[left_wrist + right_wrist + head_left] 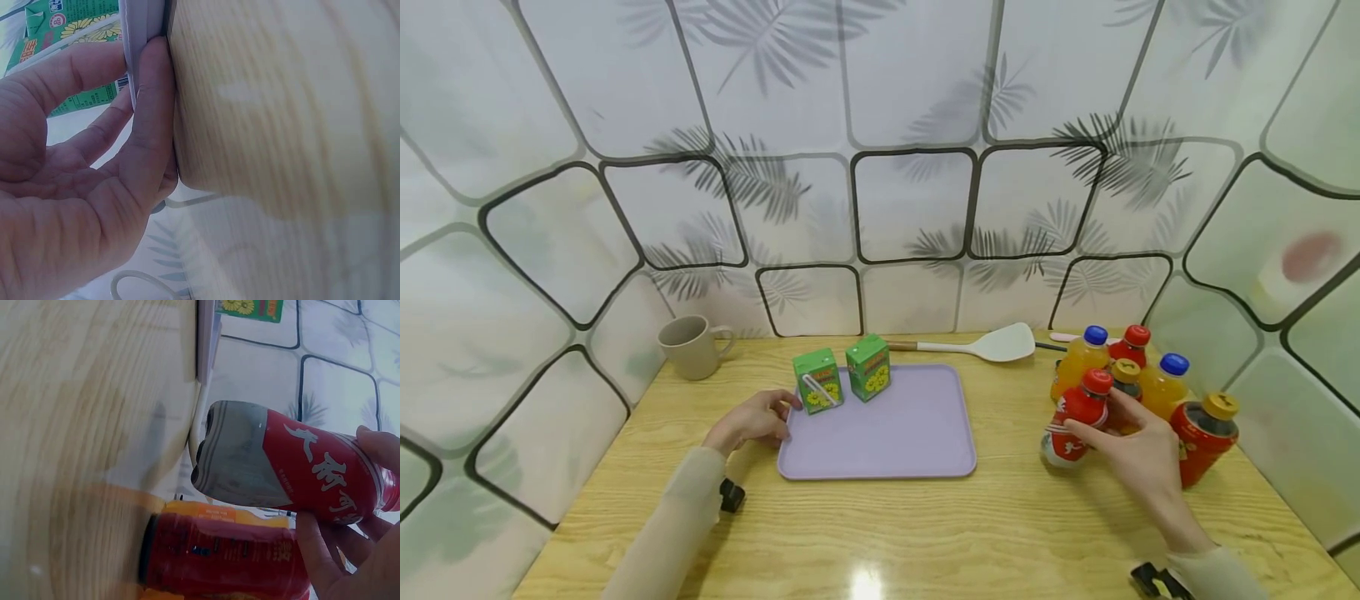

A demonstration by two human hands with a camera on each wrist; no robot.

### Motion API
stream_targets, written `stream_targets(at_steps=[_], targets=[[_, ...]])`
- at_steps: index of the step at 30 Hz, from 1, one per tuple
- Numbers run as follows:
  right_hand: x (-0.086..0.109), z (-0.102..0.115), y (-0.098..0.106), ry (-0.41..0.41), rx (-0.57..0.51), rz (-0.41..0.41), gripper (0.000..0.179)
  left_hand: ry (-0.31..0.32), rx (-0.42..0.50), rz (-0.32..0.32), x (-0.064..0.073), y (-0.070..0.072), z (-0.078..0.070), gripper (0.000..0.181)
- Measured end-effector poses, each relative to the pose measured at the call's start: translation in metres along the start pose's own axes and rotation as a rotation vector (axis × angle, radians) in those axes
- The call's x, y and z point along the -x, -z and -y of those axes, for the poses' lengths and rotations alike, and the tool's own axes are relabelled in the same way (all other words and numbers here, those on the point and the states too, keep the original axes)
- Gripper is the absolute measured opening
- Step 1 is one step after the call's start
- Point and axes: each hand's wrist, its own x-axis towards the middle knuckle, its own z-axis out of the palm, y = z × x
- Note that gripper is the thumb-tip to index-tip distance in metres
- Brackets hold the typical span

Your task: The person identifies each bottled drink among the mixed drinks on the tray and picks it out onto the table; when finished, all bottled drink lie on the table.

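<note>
My left hand (758, 419) pinches the left edge of a lilac tray (887, 442); in the left wrist view the tray's rim (139, 37) runs between thumb and fingers. Two green drink cartons with yellow flowers stand at the tray's back left: one carton (817, 385) with a white straw on its front, the other carton (868, 371) to its right. On the right, my right hand (1138, 442) grips a red-capped soda bottle (1067, 442) round its upper part. In the right wrist view the bottle's grey base (234, 453) shows above the wooden table.
Close behind the right hand stand several bottles, among them an orange juice bottle (1078, 367), another blue-capped juice bottle (1163, 387) and a gold-capped dark bottle (1202, 437). A white spatula (1003, 343) lies behind the tray. At the back left stands a beige mug (691, 348).
</note>
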Motion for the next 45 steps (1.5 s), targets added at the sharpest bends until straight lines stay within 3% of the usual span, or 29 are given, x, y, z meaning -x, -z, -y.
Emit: stream_targets(at_steps=[8, 15, 21, 45], targets=[[0.002, -0.008, 0.014, -0.015, 0.083, -0.023, 0.091, -0.008, -0.010, 0.000, -0.001, -0.001, 0.002, 0.052], [0.002, -0.014, 0.020, 0.076, 0.187, -0.051, 0.083, 0.002, -0.002, 0.001, -0.001, -0.001, 0.001, 0.052], [0.005, -0.020, 0.025, 0.096, 0.160, -0.040, 0.081, 0.009, -0.002, 0.004, 0.000, -0.002, 0.000, 0.052], [0.006, -0.040, 0.033, 0.125, 0.257, -0.073, 0.076, -0.020, -0.023, 0.013, 0.003, 0.000, -0.002, 0.053]])
